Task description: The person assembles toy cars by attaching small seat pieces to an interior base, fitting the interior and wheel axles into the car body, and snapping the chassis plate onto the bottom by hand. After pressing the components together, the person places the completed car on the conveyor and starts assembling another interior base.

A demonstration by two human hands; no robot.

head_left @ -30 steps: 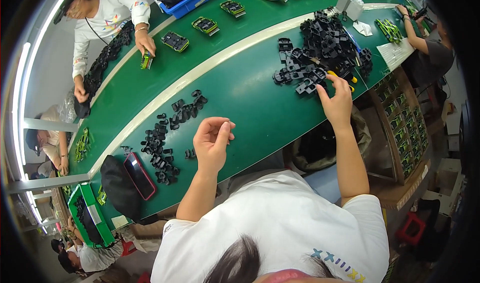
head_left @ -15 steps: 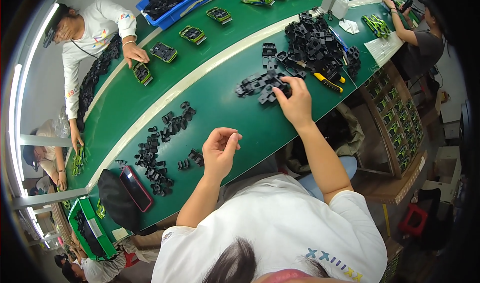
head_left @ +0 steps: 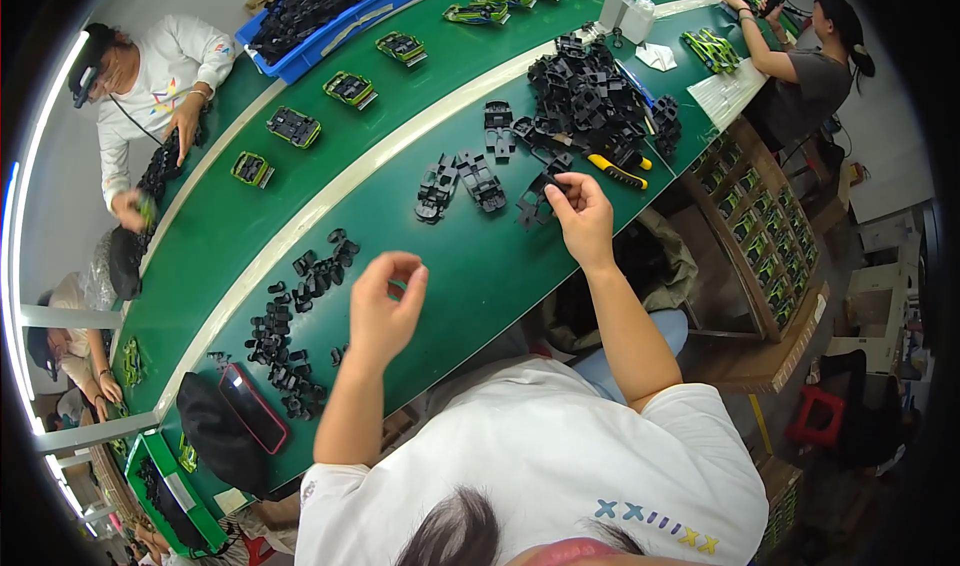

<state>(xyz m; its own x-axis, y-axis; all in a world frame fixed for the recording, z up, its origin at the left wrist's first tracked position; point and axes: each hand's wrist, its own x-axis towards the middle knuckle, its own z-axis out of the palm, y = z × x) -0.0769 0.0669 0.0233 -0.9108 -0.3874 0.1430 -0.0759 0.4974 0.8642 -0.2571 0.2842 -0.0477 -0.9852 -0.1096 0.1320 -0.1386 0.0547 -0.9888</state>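
Note:
My right hand [head_left: 583, 221] pinches the edge of a black plastic chassis part [head_left: 538, 204] at the table's near side. To its left lie two more black chassis parts [head_left: 437, 188], apart from the hand, with another [head_left: 498, 131] farther back. Behind them rises a large heap of black chassis parts [head_left: 585, 91]. My left hand [head_left: 387, 301] hovers over the green table with curled fingers, a gap at the thumb and nothing in it. Small black plastic parts [head_left: 270, 336] lie scattered to its left, a few partly hidden by my left wrist.
Yellow-and-black pliers [head_left: 617, 170] lie beside the heap. Green toy car bodies [head_left: 350, 88] line the far strip, below a blue bin [head_left: 340, 26]. At left are a phone [head_left: 253, 408], a black cap [head_left: 215, 436] and a green crate [head_left: 172, 491]. Co-workers sit across and at right.
The view has shifted. The loose chassis parts by my right hand now lie separated, and the hand pinches one. My left hand has risen and moved left. The co-worker opposite has let go of a car.

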